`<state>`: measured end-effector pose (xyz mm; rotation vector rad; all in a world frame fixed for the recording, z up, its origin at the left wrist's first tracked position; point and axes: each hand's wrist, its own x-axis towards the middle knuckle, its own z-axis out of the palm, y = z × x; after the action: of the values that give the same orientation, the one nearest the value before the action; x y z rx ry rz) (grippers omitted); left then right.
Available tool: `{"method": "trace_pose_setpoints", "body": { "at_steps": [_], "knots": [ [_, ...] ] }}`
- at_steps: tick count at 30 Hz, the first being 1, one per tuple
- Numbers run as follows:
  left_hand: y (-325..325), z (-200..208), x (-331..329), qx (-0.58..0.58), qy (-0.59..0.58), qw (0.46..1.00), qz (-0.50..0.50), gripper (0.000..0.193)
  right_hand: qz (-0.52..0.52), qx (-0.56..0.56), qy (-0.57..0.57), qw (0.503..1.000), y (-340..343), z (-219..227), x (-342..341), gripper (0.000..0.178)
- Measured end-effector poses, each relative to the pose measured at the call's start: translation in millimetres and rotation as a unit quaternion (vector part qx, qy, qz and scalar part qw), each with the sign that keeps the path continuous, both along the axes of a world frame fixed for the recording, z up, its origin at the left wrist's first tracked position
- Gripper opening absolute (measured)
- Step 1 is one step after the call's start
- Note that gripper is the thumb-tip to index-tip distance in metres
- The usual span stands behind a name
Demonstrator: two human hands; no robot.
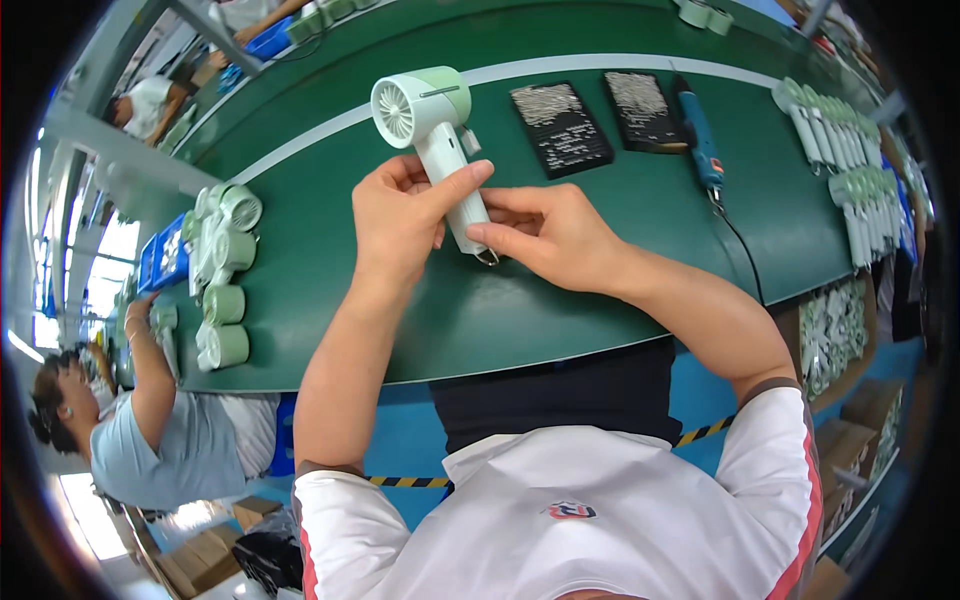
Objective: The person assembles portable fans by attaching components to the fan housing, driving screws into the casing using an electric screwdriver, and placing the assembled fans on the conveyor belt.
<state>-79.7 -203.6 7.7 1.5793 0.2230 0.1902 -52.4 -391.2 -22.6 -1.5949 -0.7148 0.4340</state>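
A handheld fan [440, 130] in white and pale green is held over the green table, its round grille tilted up to the left. My left hand [405, 215] is closed around the handle, thumb lying across its front. My right hand [545, 232] grips the handle's lower end between thumb and fingers. A small metal ring or loop [487, 258] hangs at the handle's bottom. Beyond my right hand lie two black trays, a left tray [562, 140] and a right tray [645, 115], filled with small metal pieces. A blue electric screwdriver [697, 135] rests beside them, its tip hard to make out.
Several fans and fan parts [228, 250] stand at the table's left side, near a blue bin [165, 255]. Rows of fans [830, 125] lie at the right. A black cable [745, 250] runs off the near edge. A co-worker [170, 430] sits at the left.
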Motion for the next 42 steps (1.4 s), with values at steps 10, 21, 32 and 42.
{"method": "trace_pose_setpoints", "body": {
  "at_steps": [10,21,32,42],
  "knots": [
    [9.4,-18.5,34.6,-0.008,0.071,0.983,-0.169,0.035,0.023,0.087,0.168,0.982,-14.8,-13.5,25.3,0.034],
    [11.8,-43.4,28.7,-0.02,0.093,0.983,-0.157,0.038,0.048,0.014,0.236,0.97,-10.5,-17.7,30.3,0.035],
    [6.7,-45.1,26.0,-0.018,0.092,0.983,-0.155,0.041,0.029,-0.052,0.19,0.98,-6.4,-12.7,27.5,0.029],
    [12.1,-39.2,22.8,-0.053,0.039,0.986,-0.154,0.04,0.054,0.016,0.188,0.981,-15.7,0.2,28.4,0.042]
  ]
}}
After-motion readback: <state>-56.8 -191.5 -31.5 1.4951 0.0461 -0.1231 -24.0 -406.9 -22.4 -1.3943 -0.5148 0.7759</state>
